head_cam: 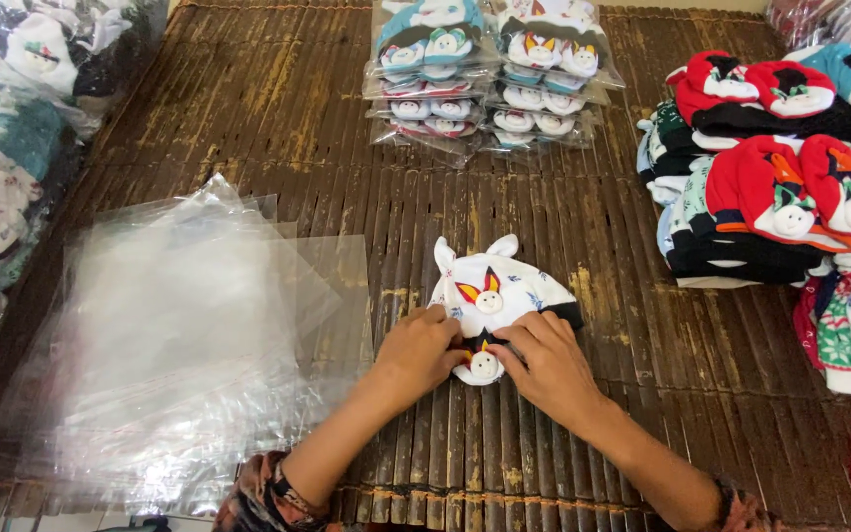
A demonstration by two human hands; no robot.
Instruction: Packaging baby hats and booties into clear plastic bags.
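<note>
A: Where did the white baby hat (500, 296) sit?

B: Near the middle of the woven bamboo mat (563, 217), flat, with its two little ears pointing to about 12 o'clock. A smaller piece with a round animal face (484, 365) lay at its 6 o'clock edge, partly tucked under it.

A: And the hands?

B: The left hand (422, 352) pressed down on the hat's lower left, fingers curled onto the cloth. The right hand (547, 363) pinched the lower right edge beside the small face. Both were gripping cloth, neither was loose.

A: How would that fold go well?

B: I'd judge by keeping both edges level and squaring the small piece under the hat so the set stayed flat and narrow.

A: What lay around it?

B: Clear plastic bags (179, 335) at 9 o'clock, bagged hat sets (485, 79) at 12 o'clock, and stacked red and dark hats (770, 197) at 2 o'clock.
</note>
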